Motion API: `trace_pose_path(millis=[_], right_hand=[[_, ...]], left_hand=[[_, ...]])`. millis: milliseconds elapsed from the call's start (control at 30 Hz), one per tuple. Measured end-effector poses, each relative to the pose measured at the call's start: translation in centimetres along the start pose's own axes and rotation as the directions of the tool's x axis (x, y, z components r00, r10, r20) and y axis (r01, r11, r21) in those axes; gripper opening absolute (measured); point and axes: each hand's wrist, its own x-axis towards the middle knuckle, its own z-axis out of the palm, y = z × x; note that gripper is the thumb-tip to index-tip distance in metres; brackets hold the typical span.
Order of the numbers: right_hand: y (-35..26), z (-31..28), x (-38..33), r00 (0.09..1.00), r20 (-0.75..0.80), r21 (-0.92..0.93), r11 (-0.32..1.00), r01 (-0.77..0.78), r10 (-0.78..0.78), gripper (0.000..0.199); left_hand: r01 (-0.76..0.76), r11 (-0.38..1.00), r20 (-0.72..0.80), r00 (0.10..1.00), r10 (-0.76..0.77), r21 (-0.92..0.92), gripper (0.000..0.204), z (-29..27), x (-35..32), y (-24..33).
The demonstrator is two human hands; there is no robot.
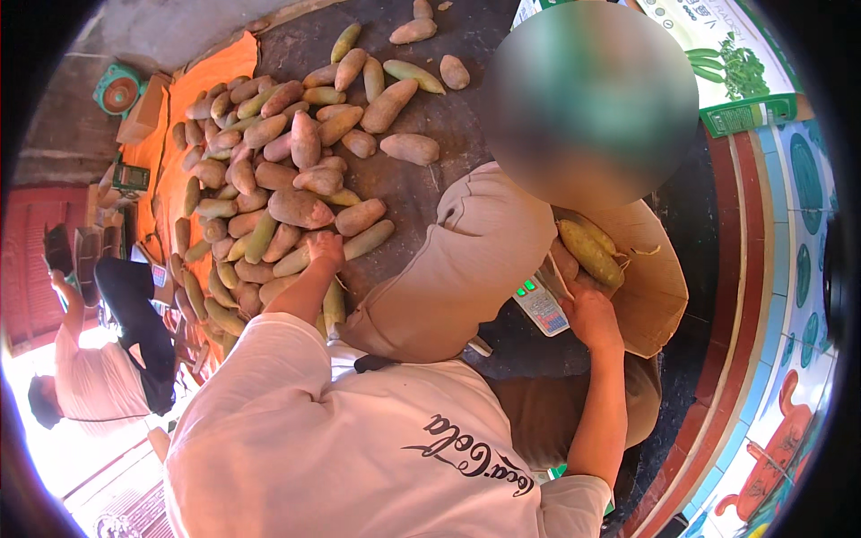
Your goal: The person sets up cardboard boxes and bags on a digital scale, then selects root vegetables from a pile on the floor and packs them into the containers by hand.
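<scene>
The left hand [325,248] lay curled on a brownish fruit [300,208] just above it, mid-frame, while the right hand [587,309] gripped the cardboard box [659,287].

Single head fisheye, looking steeply down, close over produce pile [278,179].

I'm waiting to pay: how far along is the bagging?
Done: a couple of pieces sit in the brown bag. In hand: the left hand reaches into the pile, and the right hand rests at the bag's edge. Left: most pieces lie unbagged.
</scene>
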Motion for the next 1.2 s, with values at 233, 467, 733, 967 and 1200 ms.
trace_pose_path(millis=[233, 467, 733, 967, 1200], right_hand=[[-0.4, -0.5, 0.2, 0.999, 0.023, 0.013, 0.999, -0.034, 0.033, 0.025], [-0.8, -0.8, 0.0, 0.999, 0.025, 0.036, 0.999, -0.032, 0.031, 0.027], [-0.8, -0.5, 0.0, 1.0, 0.012, -0.013, 1.0, -0.022, 0.022, 0.028], [-0.7, -0.6, -0.2, 1.0, 0.005, -0.029, 0.999, -0.02, 0.021, 0.023], [0.0, 0.2, -0.2, 1.0, -0.028, -0.09, 0.996, 0.003, -0.006, 0.023]], left_hand=[[-0.038, 0.999, -0.042, 0.998, 0.037, -0.019, 0.032, 2.0, -0.2, -2.2], [-0.117, 0.989, -0.024, 0.993, 0.12, 0.093, 0.026, 2.6, -1.7, -3.4], [-0.048, 0.997, -0.078, 0.996, 0.052, 0.052, 0.029, 5.0, -0.1, -5.1], [0.03, 0.991, -0.179, 0.982, -0.054, -0.134, 0.031, -0.3, -3.0, -5.7], [-0.175, 0.821, -0.375, 0.926, -0.052, -0.544, 0.028, -4.5, -1.9, -4.4]])
